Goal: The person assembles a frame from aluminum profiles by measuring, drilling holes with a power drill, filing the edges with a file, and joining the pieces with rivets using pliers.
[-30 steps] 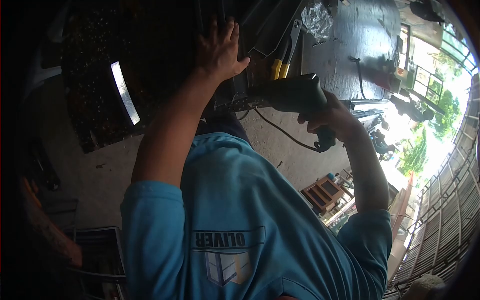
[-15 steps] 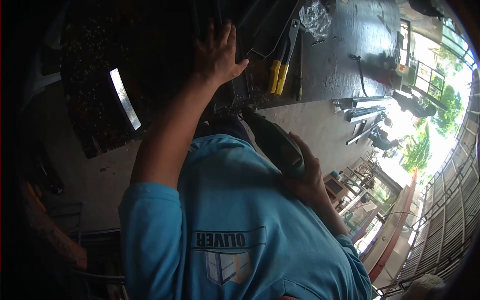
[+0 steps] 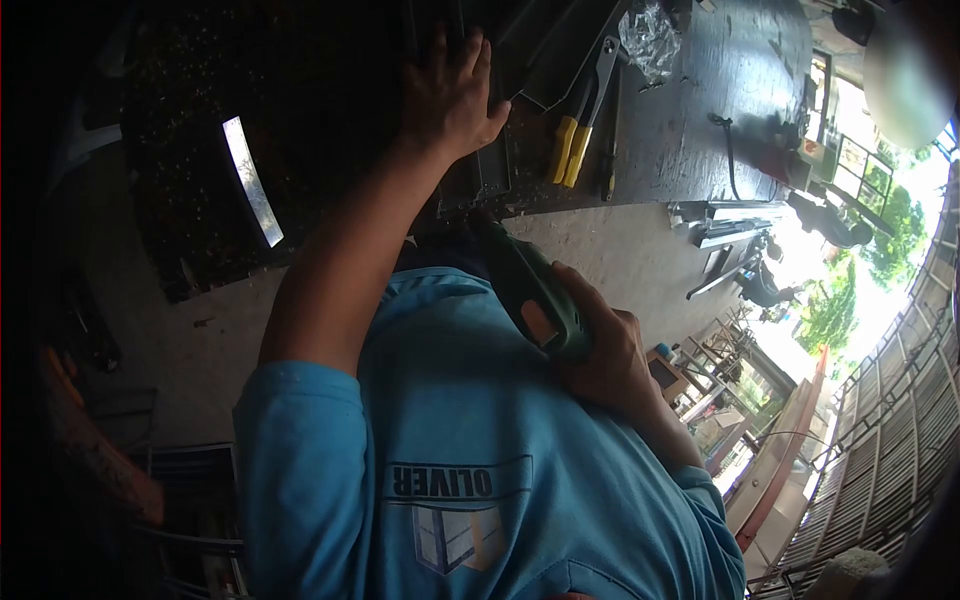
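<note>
My left hand (image 3: 452, 105) lies with fingers spread on a dark metal profile (image 3: 487, 165) at the edge of the bench, holding nothing. My right hand (image 3: 605, 345) is wrapped round the rear of a green power tool (image 3: 530, 285), close in front of my blue shirt. Its long body narrows to a dark nose, which points up toward the bench edge beside the end of the profile. To the right of my left hand lies a yellow-handled hand tool (image 3: 572, 150) with a long grey head.
Crumpled clear plastic (image 3: 650, 42) lies on the dark bench (image 3: 725, 80). A thin dark tool (image 3: 610, 160) sits beside the yellow handles. A bright strip (image 3: 252, 182) shows on the left. Metal lengths (image 3: 738, 222) are stacked beyond the bench, near a person (image 3: 765, 287).
The power tool has rolled in my right hand, showing a lighter patch on its side, and its nose has shifted slightly left. My left hand stays on the profile; the whole view has shifted a little.
</note>
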### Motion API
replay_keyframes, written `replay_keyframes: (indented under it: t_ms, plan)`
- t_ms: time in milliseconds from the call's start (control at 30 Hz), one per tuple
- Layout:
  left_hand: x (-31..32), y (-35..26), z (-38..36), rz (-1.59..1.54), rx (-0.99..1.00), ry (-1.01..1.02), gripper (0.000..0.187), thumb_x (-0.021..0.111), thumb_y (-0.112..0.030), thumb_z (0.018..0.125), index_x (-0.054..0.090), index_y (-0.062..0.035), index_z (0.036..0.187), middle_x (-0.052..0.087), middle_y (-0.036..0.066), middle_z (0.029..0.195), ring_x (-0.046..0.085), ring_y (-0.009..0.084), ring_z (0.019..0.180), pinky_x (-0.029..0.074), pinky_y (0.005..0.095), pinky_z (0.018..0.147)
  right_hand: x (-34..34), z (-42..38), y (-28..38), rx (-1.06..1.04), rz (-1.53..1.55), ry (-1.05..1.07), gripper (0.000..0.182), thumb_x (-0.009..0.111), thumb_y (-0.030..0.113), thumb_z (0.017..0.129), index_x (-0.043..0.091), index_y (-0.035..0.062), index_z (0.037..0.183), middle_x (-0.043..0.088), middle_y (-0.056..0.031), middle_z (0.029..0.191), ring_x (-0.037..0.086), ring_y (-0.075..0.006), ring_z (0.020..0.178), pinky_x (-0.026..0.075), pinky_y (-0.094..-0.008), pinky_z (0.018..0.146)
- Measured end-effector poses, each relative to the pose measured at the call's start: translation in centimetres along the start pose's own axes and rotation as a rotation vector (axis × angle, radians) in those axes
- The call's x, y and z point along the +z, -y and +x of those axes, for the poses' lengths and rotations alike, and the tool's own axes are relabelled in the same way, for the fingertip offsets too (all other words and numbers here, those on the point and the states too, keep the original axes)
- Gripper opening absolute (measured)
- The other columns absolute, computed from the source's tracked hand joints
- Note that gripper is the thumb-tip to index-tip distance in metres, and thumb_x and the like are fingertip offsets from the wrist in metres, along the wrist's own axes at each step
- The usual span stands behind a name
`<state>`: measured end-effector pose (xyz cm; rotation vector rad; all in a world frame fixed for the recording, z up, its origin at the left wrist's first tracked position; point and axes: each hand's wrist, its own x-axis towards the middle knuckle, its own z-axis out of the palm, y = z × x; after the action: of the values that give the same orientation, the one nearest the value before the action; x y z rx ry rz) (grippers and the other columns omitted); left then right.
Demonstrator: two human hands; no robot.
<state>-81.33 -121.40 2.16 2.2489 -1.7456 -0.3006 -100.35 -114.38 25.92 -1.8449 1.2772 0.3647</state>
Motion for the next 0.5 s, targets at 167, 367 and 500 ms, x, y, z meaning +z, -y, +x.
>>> replay_keyframes:
  t_ms: [167, 367, 500]
  plan:
    - [-0.2, -0.1, 0.0, -0.006, 0.001, 0.004, 0.075, 0.060, -0.054, 0.085, 0.045, -0.0094, 0.143, 0.034, 0.004, 0.152, 0.032, 0.0350, 0.140, 0.039, 0.0656, 0.099, -1.4, 1.7, 0.2, -0.075, -0.064, 0.046, 0.071, 0.072, 0.014, 0.075, 0.046, 0.0075, 0.140, 0.070, -0.0208, 0.104, 0.071, -0.0358, 0.092, 0.056, -0.0421, 0.082]
    - [-0.1, -0.1, -0.2, -0.046, -0.013, -0.002, 0.075, 0.062, -0.052, 0.085, 0.044, -0.0085, 0.143, 0.035, 0.005, 0.152, 0.031, 0.0352, 0.141, 0.040, 0.0659, 0.097, -2.9, 2.9, 1.5, -0.113, -0.239, 0.208, 0.085, 0.073, 0.016, 0.067, 0.041, 0.0179, 0.145, 0.069, -0.0150, 0.097, 0.070, -0.0353, 0.078, 0.055, -0.0439, 0.069]
    - [-0.4, -0.2, -0.2, -0.056, -0.009, 0.015, 0.076, 0.063, -0.050, 0.084, 0.043, -0.0073, 0.144, 0.034, 0.006, 0.153, 0.032, 0.0356, 0.141, 0.039, 0.0662, 0.097, -3.4, 3.3, 3.0, -0.181, -0.453, 0.315, 0.088, 0.074, 0.019, 0.067, 0.038, 0.0223, 0.147, 0.064, -0.0122, 0.085, 0.067, -0.0303, 0.069, 0.054, -0.0434, 0.062]
